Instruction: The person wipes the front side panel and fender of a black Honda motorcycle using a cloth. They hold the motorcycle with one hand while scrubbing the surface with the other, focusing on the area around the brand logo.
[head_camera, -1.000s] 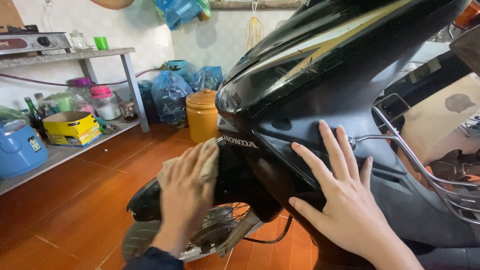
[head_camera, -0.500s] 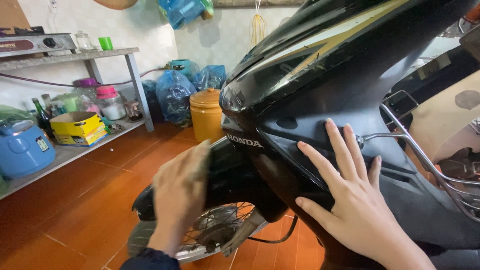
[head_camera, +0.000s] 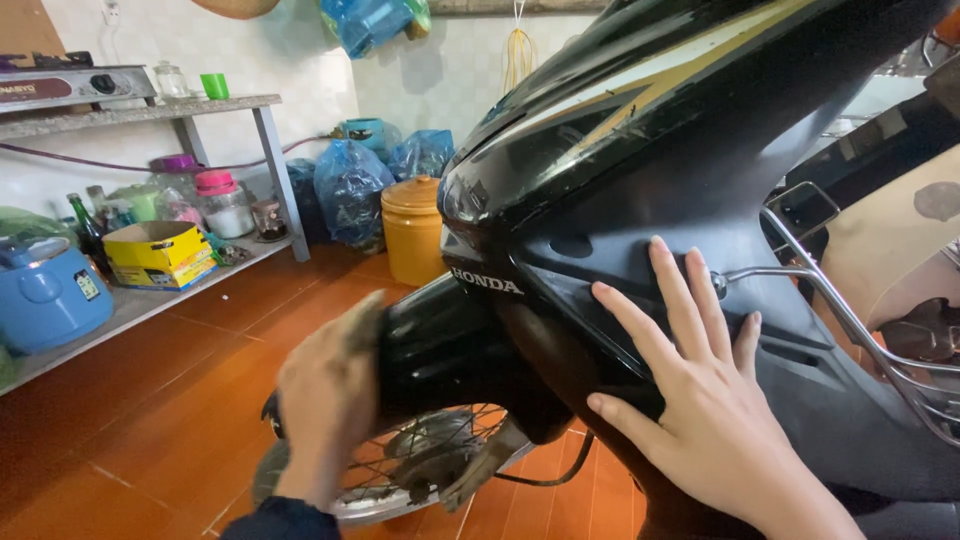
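Left hand (head_camera: 330, 400) w/ cloth on glossy fender (head_camera: 440, 345), right hand (head_camera: 715, 410) flat

Against the wall: orange tub (head_camera: 412, 228), blue bags (head_camera: 352, 190). On the low shelf (head_camera: 150, 300): blue cooker (head_camera: 45, 292), yellow box (head_camera: 160, 254), pink-lidded jar (head_camera: 222, 203). Up top: stove (head_camera: 75, 84), green cup (head_camera: 214, 85). Underfoot, orange tiles (head_camera: 150, 420).
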